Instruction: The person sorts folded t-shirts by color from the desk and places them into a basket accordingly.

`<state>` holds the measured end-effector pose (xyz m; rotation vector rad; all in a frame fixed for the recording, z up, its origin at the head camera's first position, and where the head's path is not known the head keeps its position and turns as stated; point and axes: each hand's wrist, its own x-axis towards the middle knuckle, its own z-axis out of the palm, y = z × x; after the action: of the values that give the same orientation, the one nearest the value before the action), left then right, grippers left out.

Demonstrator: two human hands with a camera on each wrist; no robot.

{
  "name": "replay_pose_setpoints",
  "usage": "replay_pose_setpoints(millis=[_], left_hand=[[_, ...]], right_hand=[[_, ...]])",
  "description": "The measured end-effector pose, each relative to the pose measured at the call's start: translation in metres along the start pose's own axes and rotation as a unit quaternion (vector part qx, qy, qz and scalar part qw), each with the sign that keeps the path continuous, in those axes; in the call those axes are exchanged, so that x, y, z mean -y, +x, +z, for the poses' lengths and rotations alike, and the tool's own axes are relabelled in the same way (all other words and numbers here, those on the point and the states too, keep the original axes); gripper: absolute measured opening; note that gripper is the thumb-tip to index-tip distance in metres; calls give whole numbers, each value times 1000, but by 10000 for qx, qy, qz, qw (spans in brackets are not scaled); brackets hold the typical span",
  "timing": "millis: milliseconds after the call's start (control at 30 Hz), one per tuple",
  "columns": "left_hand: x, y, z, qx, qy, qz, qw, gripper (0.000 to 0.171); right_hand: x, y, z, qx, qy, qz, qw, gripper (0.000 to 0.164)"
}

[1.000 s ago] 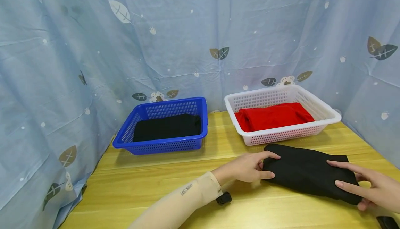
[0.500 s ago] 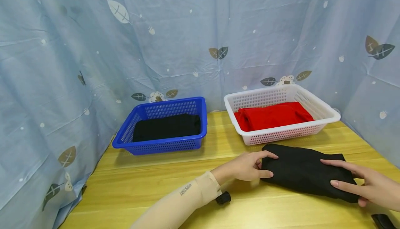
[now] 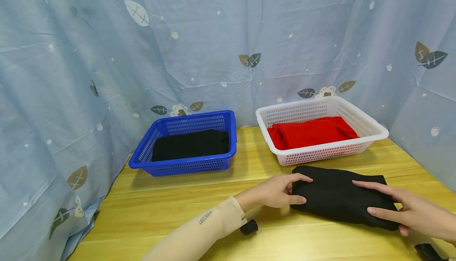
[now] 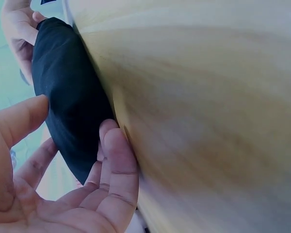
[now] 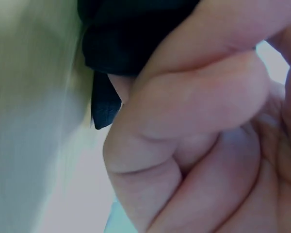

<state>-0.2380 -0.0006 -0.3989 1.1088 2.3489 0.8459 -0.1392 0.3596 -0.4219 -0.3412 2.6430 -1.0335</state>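
Observation:
A folded black cloth (image 3: 338,195) lies on the table in front of the white basket. My left hand (image 3: 274,191) grips its left end, thumb and index finger on top. In the left wrist view the other fingers (image 4: 119,162) curl in at the lower edge of the black cloth (image 4: 70,87). At the opposite end my right hand (image 3: 409,209) holds the cloth with thumb and index finger spread over it. The right wrist view shows curled fingers (image 5: 199,102) against the dark fabric (image 5: 128,41); their tips are partly hidden.
A blue basket (image 3: 189,165) with a folded black cloth (image 3: 190,145) stands at the back left. The white basket (image 3: 324,156) at the back right holds a folded red cloth (image 3: 313,132). A leaf-print curtain (image 3: 213,47) encloses the wooden table (image 3: 160,201).
Both hands and the black cloth between them have shifted a little to the left. The grip at each end looks the same, and the baskets have stayed put.

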Motion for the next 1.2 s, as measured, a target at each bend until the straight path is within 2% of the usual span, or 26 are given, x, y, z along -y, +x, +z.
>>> replay_pose_setpoints(millis=[167, 367, 500, 800, 1000, 1200], left_hand=[[4, -6, -2, 53, -199, -79, 9998, 57], [11, -12, -5, 203, -302, -80, 9993, 60], [13, -19, -8, 289, -407, -93, 9987, 61], [11, -35, -12, 183, -606, -324, 9975, 63], [11, -44, -14, 78, -1392, -739, 9875, 63], [13, -51, -13, -282, -1909, -999, 9761, 62]], right_hand=[[7, 7, 2, 398, 448, -84, 9982, 77], [11, 10, 6, 603, 738, -542, 9940, 70], [16, 12, 9, 784, 893, -633, 9909, 67], [26, 20, 16, 865, 905, -902, 9880, 63], [34, 25, 18, 934, 856, -837, 9884, 62], [42, 31, 22, 940, 879, -876, 9878, 61]])
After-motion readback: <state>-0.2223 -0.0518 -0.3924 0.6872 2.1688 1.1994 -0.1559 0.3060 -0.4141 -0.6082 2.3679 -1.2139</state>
